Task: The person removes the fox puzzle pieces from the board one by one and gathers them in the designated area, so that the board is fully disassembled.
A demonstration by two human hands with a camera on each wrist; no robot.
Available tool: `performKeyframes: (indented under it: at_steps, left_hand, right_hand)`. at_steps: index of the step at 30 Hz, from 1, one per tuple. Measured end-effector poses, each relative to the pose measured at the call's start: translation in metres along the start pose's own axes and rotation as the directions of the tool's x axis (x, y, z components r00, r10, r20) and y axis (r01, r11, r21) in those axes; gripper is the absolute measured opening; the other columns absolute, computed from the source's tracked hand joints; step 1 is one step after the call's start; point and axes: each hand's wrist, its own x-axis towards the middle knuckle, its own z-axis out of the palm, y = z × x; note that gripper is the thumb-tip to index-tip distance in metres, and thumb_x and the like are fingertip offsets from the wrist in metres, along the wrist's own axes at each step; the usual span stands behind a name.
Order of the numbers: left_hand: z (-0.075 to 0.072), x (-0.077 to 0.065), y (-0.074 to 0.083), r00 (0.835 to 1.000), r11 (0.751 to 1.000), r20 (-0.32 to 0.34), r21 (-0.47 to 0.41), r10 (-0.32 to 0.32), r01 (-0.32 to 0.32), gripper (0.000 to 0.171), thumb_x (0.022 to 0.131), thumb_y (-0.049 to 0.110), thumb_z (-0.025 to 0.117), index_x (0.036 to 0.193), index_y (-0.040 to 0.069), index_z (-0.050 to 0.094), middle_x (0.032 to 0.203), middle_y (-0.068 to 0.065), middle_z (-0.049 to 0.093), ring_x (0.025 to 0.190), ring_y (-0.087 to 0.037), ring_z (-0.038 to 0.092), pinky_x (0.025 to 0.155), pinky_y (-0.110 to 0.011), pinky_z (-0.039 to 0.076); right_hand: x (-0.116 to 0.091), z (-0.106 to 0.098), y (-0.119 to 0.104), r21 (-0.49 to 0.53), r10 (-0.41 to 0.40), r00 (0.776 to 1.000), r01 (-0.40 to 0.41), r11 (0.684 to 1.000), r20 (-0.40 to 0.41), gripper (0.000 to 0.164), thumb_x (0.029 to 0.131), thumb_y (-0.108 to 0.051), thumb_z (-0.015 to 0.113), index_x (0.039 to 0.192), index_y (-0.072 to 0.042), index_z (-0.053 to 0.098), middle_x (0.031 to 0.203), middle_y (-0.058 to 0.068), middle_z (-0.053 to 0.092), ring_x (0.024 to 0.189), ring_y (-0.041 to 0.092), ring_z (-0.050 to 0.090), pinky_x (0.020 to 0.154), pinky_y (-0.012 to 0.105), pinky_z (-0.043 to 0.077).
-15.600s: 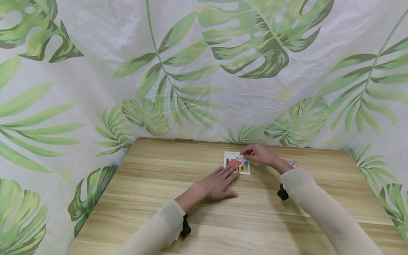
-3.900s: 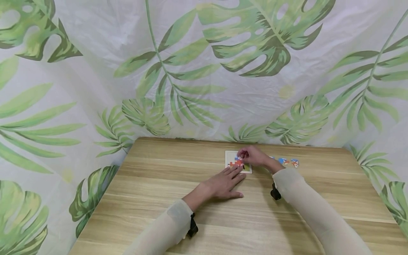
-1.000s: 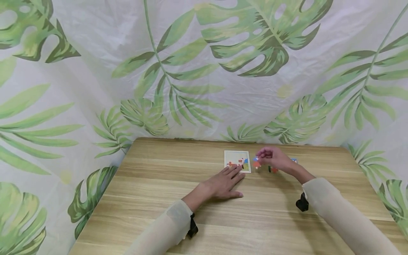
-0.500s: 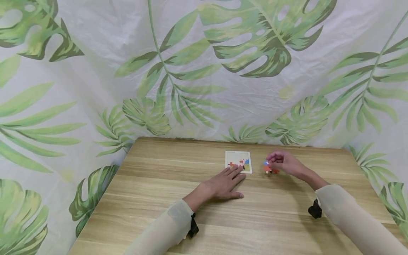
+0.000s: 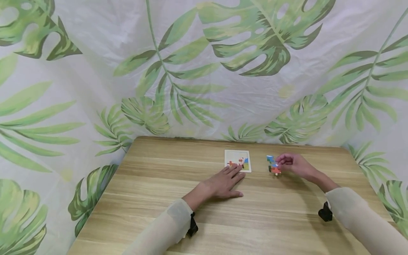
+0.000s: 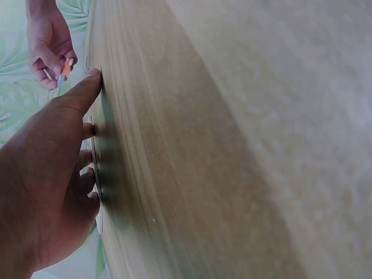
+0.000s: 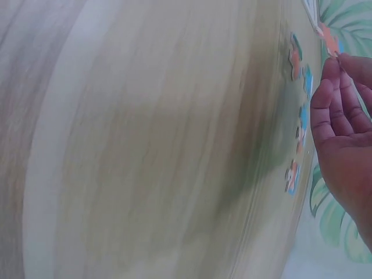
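Note:
My left hand [image 5: 221, 183] lies with spread, straight fingers over the lower edge of a white-framed picture puzzle board [image 5: 232, 156]. Part of the picture shows on the board's right and lower side, the rest being pale; my fingers hide some of it. To the right of the board, my right hand [image 5: 294, 165] pinches an orange-and-blue puzzle piece [image 7: 330, 40] between thumb and fingertips. In the right wrist view this piece is raised off the table. Loose puzzle pieces lie below that hand, among them a blue one [image 5: 270, 159] and an orange-and-green one [image 7: 294, 58].
More loose pieces follow in a line in the right wrist view, a blue one [image 7: 302, 125] and an orange-and-blue one [image 7: 292, 176]. The wooden table [image 5: 178, 156] ends at the back against a leaf-patterned cloth [image 5: 191, 88].
My right hand has left the board and moved right over the loose pieces, carrying the pinched puzzle piece. More of the board's pale base shows than several seconds ago. My left hand stays on the board.

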Motion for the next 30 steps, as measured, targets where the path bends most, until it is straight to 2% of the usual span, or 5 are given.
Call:
performKeyframes:
  at_steps: [14, 21, 30]
  left_hand:
    - [0.001, 0.000, -0.002, 1.000, 1.000, -0.002, -0.024, -0.004, 0.004, 0.083, 0.108, 0.065, 0.042, 0.171, 0.016, 0.021, 0.179, -0.012, 0.006, 0.165, -0.028, 0.007, 0.132, -0.044, 0.015]
    - [0.001, 0.000, -0.002, 1.000, 1.000, -0.005, -0.022, 0.000, 0.000, 0.082, 0.108, 0.065, 0.042, 0.171, 0.015, 0.021, 0.179, -0.012, 0.007, 0.165, -0.028, 0.008, 0.132, -0.044, 0.015]
    - [0.003, 0.001, -0.002, 1.000, 1.000, -0.002, -0.018, 0.001, -0.001, 0.084, 0.108, 0.067, 0.041, 0.171, 0.016, 0.019, 0.179, -0.011, 0.004, 0.165, -0.027, 0.005, 0.133, -0.043, 0.013]
  right_hand:
    - [-0.011, -0.012, 0.015, -0.052, -0.032, 0.999, 0.031, 0.998, -0.030, 0.022, 0.098, 0.000, 0.072, 0.116, 0.011, 0.067, 0.100, 0.017, 0.070, 0.085, 0.010, 0.068, 0.071, 0.026, 0.059]
    - [-0.011, -0.018, 0.021, -0.073, 0.001, 0.999, -0.004, 0.997, -0.035, 0.021, 0.099, 0.001, 0.071, 0.117, 0.010, 0.067, 0.101, 0.019, 0.071, 0.083, 0.010, 0.067, 0.067, 0.028, 0.058]
    - [-0.009, -0.022, 0.028, -0.141, 0.005, 0.999, -0.010, 0.990, -0.035, 0.018, 0.098, 0.001, 0.071, 0.116, 0.007, 0.069, 0.099, 0.015, 0.072, 0.081, 0.010, 0.065, 0.065, 0.026, 0.055]
